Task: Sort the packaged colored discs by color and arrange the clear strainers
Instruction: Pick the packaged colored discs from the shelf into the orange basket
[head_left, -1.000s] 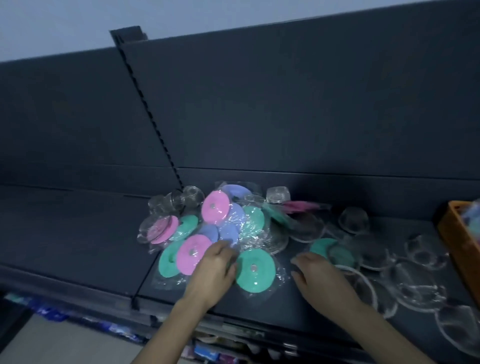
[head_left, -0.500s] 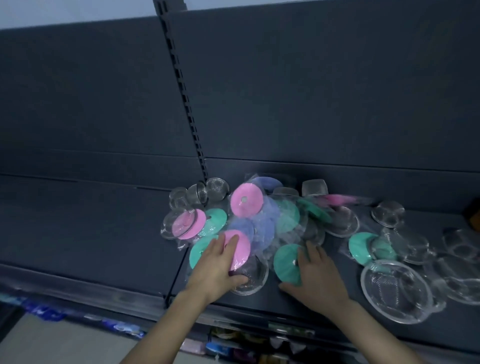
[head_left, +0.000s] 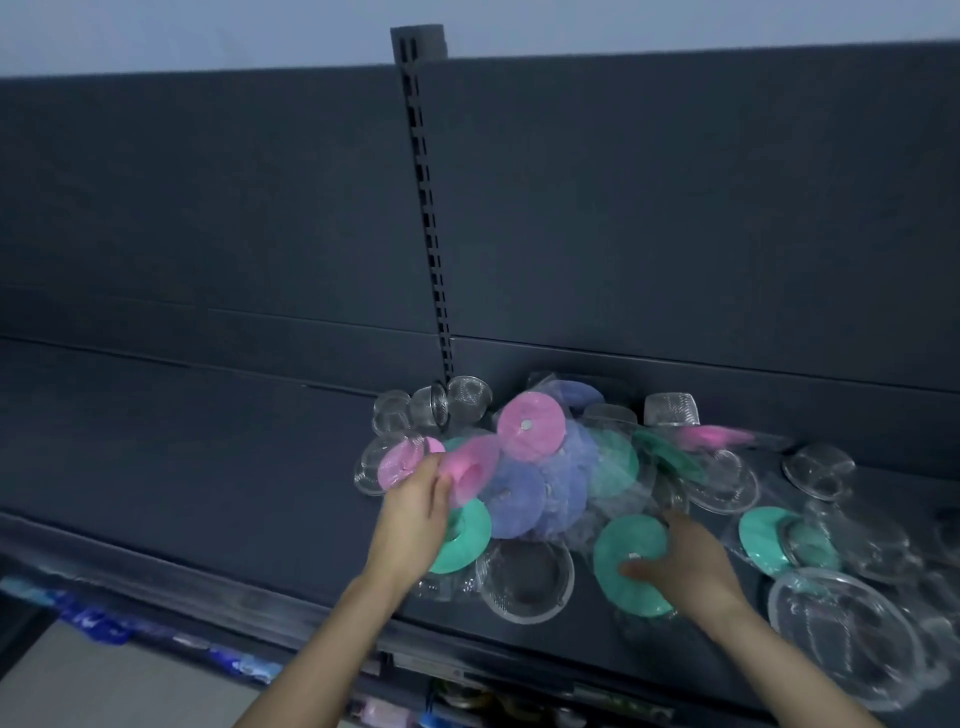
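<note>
Shop: slotted shelf upright (head_left: 431, 228), stocked lower shelves (head_left: 244, 667)

Left hand (head_left: 415, 514) around pink disc (head_left: 471, 469)

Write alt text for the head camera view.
A person's left hand holds a pink disc over a mixed pile of pink, purple and green packaged discs on a dark shelf; the right hand rests on a green disc. Clear strainers lie around them.

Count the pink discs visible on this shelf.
4. The left hand holds one pink disc; a second lies under a clear strainer, far left; a third stands at the middle back; a fourth, blurred, at the back right. More may be hidden.
</note>
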